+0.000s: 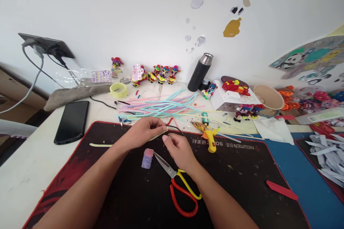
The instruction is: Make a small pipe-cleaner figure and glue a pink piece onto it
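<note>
At the middle of the black mat's far edge, I see both hands close together through the head camera. The left hand has its thumb and index fingertip brought together on the tip of a pale yellow stick. From that pinch, the visible length slants back toward the body and to the left, under the palm. A pale yellow end shows left of the forearm, lying nearly crosswise on the mat; the wrist covers the stretch between, so I can't tell whether it is one piece.

The right hand sits just right of the tip and slightly nearer the body, its fingers curled narrow, thumb pointing toward the left fingertips. I can't tell whether anything small is in that grip. The left hand is the nearer one, being on the stick already.

Below the hands I have the scissors, blades pointing up-left at a pink and purple folded piece. The yellow glue gun lies to the right of the right hand.
</note>
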{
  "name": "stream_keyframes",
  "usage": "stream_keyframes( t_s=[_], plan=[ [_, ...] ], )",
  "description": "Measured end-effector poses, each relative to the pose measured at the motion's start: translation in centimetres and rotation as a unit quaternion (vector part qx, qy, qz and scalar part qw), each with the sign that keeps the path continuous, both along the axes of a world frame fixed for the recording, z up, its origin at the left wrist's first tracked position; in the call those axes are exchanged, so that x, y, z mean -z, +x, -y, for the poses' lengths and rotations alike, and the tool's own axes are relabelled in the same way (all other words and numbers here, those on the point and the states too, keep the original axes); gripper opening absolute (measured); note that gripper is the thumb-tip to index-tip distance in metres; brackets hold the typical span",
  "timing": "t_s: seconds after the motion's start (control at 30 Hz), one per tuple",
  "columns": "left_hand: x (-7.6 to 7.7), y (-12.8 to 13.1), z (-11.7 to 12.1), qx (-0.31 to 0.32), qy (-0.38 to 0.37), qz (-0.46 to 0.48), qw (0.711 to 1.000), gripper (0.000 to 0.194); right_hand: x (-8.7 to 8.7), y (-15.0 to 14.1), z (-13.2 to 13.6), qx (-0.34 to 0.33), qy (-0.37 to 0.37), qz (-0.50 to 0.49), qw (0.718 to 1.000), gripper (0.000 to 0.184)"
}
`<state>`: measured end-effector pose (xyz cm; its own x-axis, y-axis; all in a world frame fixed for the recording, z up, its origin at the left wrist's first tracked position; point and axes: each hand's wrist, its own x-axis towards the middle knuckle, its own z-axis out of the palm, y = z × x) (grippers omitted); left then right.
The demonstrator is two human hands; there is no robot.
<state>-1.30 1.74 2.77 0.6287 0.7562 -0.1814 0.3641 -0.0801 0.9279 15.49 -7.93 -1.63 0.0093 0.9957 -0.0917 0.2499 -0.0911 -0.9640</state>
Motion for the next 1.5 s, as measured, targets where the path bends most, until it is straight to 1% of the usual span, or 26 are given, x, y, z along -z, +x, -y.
stream_keyframes(
  t_s=[0.07,0.17,0.43,0.57,0.7,1.03,1.3,1.5],
  plan=[
    [-0.1,0.01,0.01,0.002,-0.002,-0.001,1.0,0.037,-0.27,-0.21,0.01,-0.001,0.021,0.057,0.998,0.046],
    [-0.18,0.05,0.05,0.004,-0.007,0.001,1.0,0.038,-0.55,-0.38,-0.13,-0.002,0.027,0.081,0.996,0.042],
    [0.1,0.11,0.17,0.016,-0.009,0.005,1.0,0.037,-0.54,-0.45,-0.4,0.025,0.002,0.086,0.996,0.037],
    [0.37,0.08,0.18,0.019,-0.006,0.002,1.0,0.036,-0.5,-0.52,-0.46,0.028,0.0,0.092,0.995,0.034],
    [0.28,0.1,0.25,0.024,-0.005,-0.001,1.0,0.036,-0.43,-0.55,-0.57,0.035,-0.002,0.095,0.995,0.034],
    [-0.11,0.17,0.3,0.032,0.008,-0.003,0.999,0.036,-0.47,-0.53,-0.58,0.031,-0.007,0.084,0.996,0.031],
    [0.13,0.12,0.3,0.038,0.0,0.008,0.999,0.032,-0.57,-0.52,-0.61,0.029,-0.015,0.084,0.996,0.031],
    [-0.08,0.19,0.3,0.038,0.0,0.0,0.999,0.035,-0.41,-0.46,-0.53,0.026,-0.008,0.078,0.997,0.032]
  ],
)
